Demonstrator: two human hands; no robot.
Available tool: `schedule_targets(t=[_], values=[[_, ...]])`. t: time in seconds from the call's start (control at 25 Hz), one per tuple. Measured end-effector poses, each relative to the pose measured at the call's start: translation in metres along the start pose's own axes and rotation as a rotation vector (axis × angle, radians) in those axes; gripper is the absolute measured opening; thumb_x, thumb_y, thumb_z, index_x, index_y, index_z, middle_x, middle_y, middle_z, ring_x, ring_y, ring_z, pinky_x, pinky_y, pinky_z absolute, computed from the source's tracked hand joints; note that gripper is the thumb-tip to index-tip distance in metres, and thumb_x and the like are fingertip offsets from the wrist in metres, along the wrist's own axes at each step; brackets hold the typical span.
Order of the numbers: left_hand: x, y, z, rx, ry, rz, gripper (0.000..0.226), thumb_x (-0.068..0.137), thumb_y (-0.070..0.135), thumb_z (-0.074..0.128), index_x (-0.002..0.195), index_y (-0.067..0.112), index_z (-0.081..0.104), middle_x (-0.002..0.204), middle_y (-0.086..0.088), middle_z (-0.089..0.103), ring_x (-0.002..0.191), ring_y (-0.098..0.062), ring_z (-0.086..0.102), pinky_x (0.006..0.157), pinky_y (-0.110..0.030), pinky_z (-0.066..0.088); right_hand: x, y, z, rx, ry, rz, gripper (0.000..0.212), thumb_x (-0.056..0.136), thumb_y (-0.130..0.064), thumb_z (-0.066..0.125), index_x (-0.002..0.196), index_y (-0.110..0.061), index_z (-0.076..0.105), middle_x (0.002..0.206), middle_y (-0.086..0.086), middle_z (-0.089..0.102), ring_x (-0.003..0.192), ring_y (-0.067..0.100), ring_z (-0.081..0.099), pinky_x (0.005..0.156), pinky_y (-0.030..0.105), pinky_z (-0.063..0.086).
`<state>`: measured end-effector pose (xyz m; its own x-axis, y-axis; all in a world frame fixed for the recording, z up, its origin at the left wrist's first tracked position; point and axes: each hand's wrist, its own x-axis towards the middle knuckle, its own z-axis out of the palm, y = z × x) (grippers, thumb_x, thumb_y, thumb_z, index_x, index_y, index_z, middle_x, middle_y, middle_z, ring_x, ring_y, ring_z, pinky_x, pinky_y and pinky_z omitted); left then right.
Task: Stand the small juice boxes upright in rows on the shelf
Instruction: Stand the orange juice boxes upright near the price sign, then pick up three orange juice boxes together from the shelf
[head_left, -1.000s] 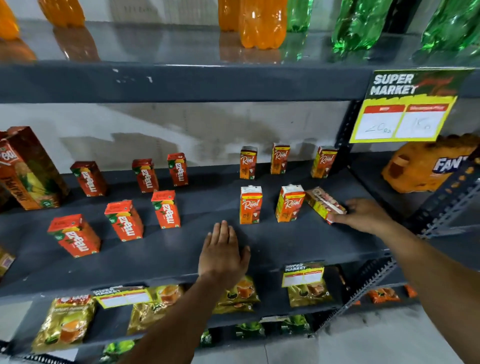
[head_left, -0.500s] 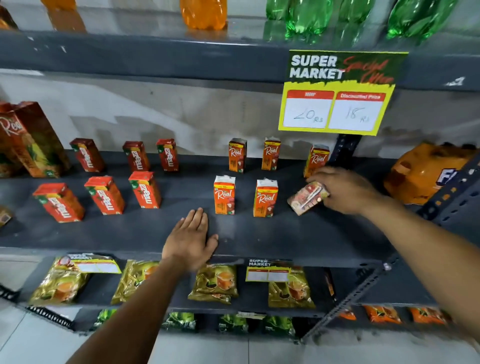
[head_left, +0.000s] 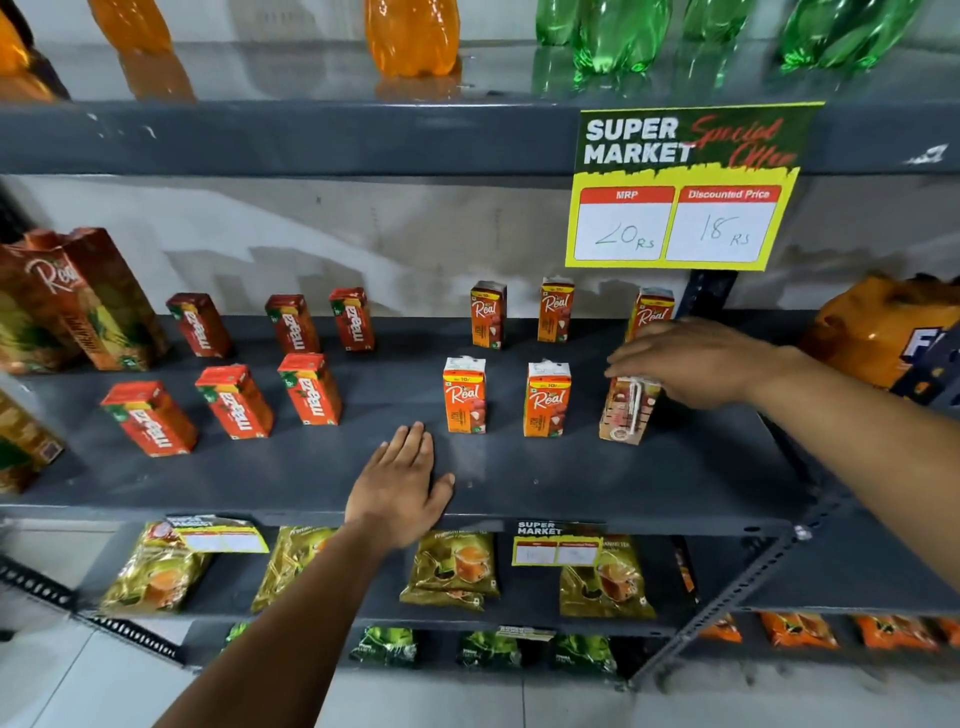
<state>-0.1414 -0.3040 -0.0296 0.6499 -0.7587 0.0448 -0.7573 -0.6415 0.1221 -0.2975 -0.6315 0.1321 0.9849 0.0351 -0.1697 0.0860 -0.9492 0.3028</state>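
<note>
On the grey shelf (head_left: 571, 483), small orange Real juice boxes stand in two rows: three at the back (head_left: 556, 310) and two in front (head_left: 464, 395). My right hand (head_left: 691, 364) grips the top of a third front-row juice box (head_left: 626, 415). This box stands nearly upright at the right end, its straw side facing me. My left hand (head_left: 400, 488) lies flat on the shelf's front edge and holds nothing. To the left, several red Maaza boxes (head_left: 306, 387) stand in two rows.
Tall Real cartons (head_left: 88, 301) stand at the far left and an orange Fanta pack (head_left: 883, 332) at the far right. A yellow price sign (head_left: 685, 187) hangs from the upper shelf, which carries orange and green bottles. Tea pouches (head_left: 452, 566) fill the shelf below.
My right hand lifted the juice box from lying on its side and set it nearly upright at the right end of the front row. The left hand stayed on the shelf edge.
</note>
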Motion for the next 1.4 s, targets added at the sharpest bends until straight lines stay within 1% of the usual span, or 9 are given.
schedule_targets(t=[0.28,0.6,0.72,0.8,0.92,1.04,1.12,1.24,1.4], values=[[0.000,-0.001,0.003,0.011,0.007,0.003,0.076,0.091,0.057,0.012,0.150,0.008,0.013,0.162,-0.008,0.009,0.148,-0.022,0.003,0.118,-0.036,0.005,0.003,-0.002,-0.004,0.048,-0.092,0.326,0.071,0.079,-0.076,0.038,0.127,-0.026,0.048,0.121,0.005,0.063,0.107,0.027,0.059,0.082,0.041,0.051],[0.000,-0.001,0.002,0.007,0.003,0.004,0.075,0.093,0.057,0.015,0.150,0.009,0.011,0.162,-0.007,0.007,0.148,-0.022,0.001,0.119,-0.037,0.005,0.011,-0.010,0.003,0.115,-0.053,0.484,0.098,0.065,-0.092,0.010,0.123,-0.024,0.053,0.115,0.005,0.064,0.102,0.026,0.060,0.074,0.038,0.050],[0.000,-0.002,-0.001,-0.085,0.020,0.004,0.075,0.093,0.057,0.027,0.150,0.010,0.012,0.161,-0.006,0.010,0.148,-0.020,0.004,0.119,-0.036,0.007,-0.006,0.005,0.011,0.469,0.174,0.540,0.101,0.063,-0.095,0.019,0.133,-0.026,0.042,0.109,0.002,0.064,0.097,0.023,0.061,0.074,0.038,0.049],[0.003,-0.004,-0.008,-0.305,0.050,-0.046,0.081,0.089,0.055,0.049,0.150,0.013,0.016,0.160,-0.006,0.020,0.146,-0.021,0.015,0.118,-0.037,0.016,-0.023,0.008,0.029,0.917,0.332,0.545,0.100,0.062,-0.089,0.046,0.141,-0.028,0.035,0.112,-0.002,0.060,0.098,0.015,0.059,0.076,0.034,0.047],[0.019,0.000,-0.025,-0.812,0.036,-0.198,0.100,0.074,0.042,0.078,0.150,0.019,0.017,0.156,-0.002,0.030,0.141,-0.020,0.030,0.111,-0.033,0.027,-0.034,0.000,0.069,1.339,0.367,0.559,0.108,0.056,-0.044,0.083,0.147,-0.027,0.027,0.128,-0.005,0.051,0.113,0.012,0.053,0.091,0.034,0.043],[0.050,0.004,-0.038,-0.992,0.018,-0.231,0.108,0.067,0.027,0.086,0.150,0.016,0.019,0.153,-0.002,0.035,0.139,-0.020,0.033,0.113,-0.037,0.029,-0.023,-0.015,0.093,1.501,0.307,0.546,0.100,0.063,-0.005,0.084,0.144,-0.025,0.030,0.131,-0.004,0.053,0.112,0.006,0.056,0.090,0.026,0.047],[0.067,0.007,-0.043,-1.029,-0.003,-0.201,0.086,0.066,0.017,0.087,0.139,0.013,0.040,0.135,-0.002,0.055,0.128,-0.021,0.049,0.107,-0.039,0.039,-0.010,-0.024,0.098,1.533,0.290,0.563,0.084,0.066,-0.001,0.081,0.136,-0.024,0.041,0.123,-0.003,0.060,0.106,0.004,0.060,0.077,0.017,0.051],[0.082,0.017,-0.044,-1.020,-0.081,-0.176,0.052,0.067,0.014,0.086,0.112,0.020,0.061,0.099,0.008,0.070,0.095,-0.009,0.067,0.093,-0.034,0.051,0.010,-0.034,0.099,1.478,0.275,0.592,0.067,0.067,-0.006,0.083,0.124,-0.021,0.052,0.115,0.006,0.067,0.106,0.018,0.063,0.090,0.037,0.051],[0.096,0.037,-0.036,-1.073,-0.150,-0.111,0.059,0.067,0.012,0.085,0.120,0.011,0.059,0.104,0.001,0.071,0.095,-0.010,0.067,0.095,-0.040,0.052,0.032,-0.047,0.091,1.489,0.247,0.524,0.055,0.069,-0.008,0.082,0.110,-0.032,0.055,0.109,-0.002,0.068,0.105,0.016,0.063,0.098,0.044,0.046]])
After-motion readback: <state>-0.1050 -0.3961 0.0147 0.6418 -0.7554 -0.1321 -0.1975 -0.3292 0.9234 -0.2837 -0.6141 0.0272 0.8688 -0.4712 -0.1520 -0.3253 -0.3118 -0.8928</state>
